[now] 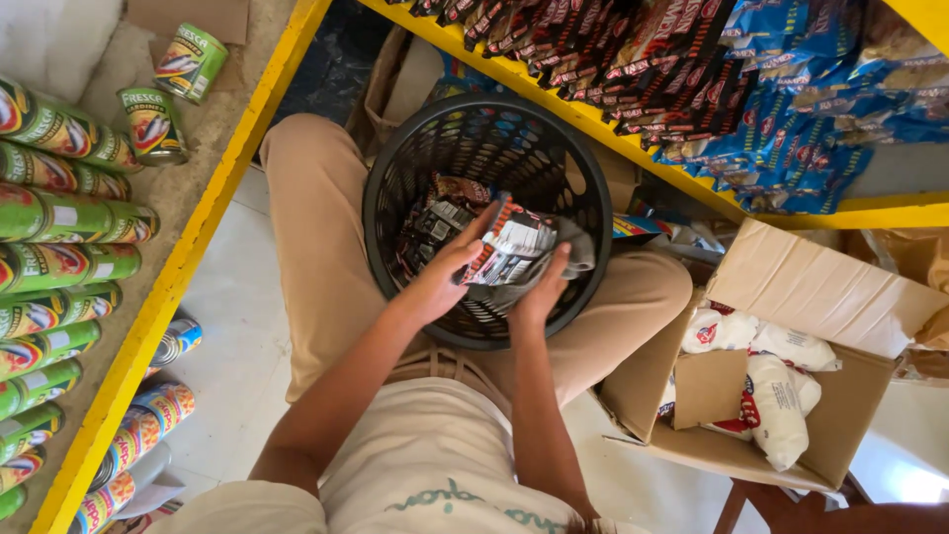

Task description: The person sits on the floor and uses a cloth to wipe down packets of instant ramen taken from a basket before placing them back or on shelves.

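A round black plastic basket (390, 168) rests on my lap between my knees. Inside it lie several small dark sachets (427, 229). Both hands reach into the basket and share a bundle of red, white and dark sachets (512, 249). My left hand (442, 275) grips the bundle's left side with its fingers over the top. My right hand (542, 294) holds it from below and from the right.
A yellow-edged shelf (168, 287) at left carries rows of green cans (69, 222) lying down and two standing. Another yellow shelf (593, 124) at top right holds dark and blue sachets. An open cardboard box (820, 297) with white bags stands at right.
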